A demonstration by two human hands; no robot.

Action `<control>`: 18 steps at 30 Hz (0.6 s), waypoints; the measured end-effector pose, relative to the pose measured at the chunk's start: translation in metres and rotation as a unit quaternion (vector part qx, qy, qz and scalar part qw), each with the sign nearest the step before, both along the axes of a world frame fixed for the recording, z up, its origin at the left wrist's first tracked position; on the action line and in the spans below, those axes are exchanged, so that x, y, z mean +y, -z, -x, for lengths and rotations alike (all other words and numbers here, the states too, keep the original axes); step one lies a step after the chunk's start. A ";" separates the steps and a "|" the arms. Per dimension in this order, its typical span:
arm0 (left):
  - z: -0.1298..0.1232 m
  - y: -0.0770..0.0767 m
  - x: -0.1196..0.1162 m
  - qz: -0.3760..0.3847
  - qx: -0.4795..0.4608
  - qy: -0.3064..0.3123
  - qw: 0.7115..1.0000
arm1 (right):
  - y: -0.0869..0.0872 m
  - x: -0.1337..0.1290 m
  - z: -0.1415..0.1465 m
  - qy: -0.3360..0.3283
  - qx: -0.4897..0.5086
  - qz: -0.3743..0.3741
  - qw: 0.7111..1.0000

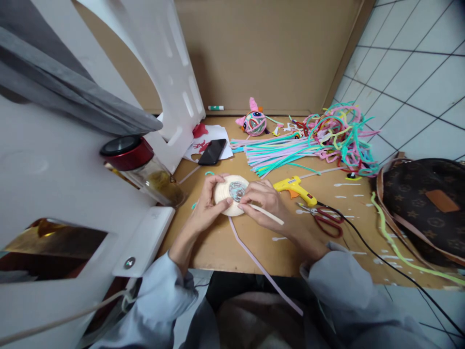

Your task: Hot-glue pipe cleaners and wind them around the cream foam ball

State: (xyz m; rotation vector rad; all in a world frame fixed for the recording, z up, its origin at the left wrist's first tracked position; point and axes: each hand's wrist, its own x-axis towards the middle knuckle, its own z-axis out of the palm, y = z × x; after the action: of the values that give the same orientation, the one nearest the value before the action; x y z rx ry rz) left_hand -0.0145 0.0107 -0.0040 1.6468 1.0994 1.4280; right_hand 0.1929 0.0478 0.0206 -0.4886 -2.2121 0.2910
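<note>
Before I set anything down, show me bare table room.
Brown tabletop is bare at the near edge between the left forearm and lilac fuzzy strip, and mostly bare from that strip to the right forearm. Crowded: tangled multicoloured fuzzy strips, back right; yellow glue gun and red-handled scissors, right.

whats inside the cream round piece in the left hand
Within the cream round piece, a blue-and-brown patterned patch shows; the right hand covers part of its edge. Anything deeper inside is hidden.

Soft, diffuse light, faint shadows, wide-angle distortion stretching the edges
</note>
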 end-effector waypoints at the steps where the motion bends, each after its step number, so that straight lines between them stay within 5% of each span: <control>1: 0.000 0.000 0.000 0.000 0.000 -0.001 1.000 | 0.000 0.000 0.000 0.001 -0.001 0.000 1.000; 18: 0.001 0.002 0.002 0.028 -0.028 -0.013 0.999 | 0.002 0.011 -0.006 -0.028 -0.018 0.073 0.997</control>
State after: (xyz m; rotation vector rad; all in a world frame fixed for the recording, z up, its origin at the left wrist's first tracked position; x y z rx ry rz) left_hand -0.0155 0.0130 -0.0057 1.5487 1.1237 1.4386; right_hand 0.1991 0.0593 0.0187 -0.5142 -2.2516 0.4789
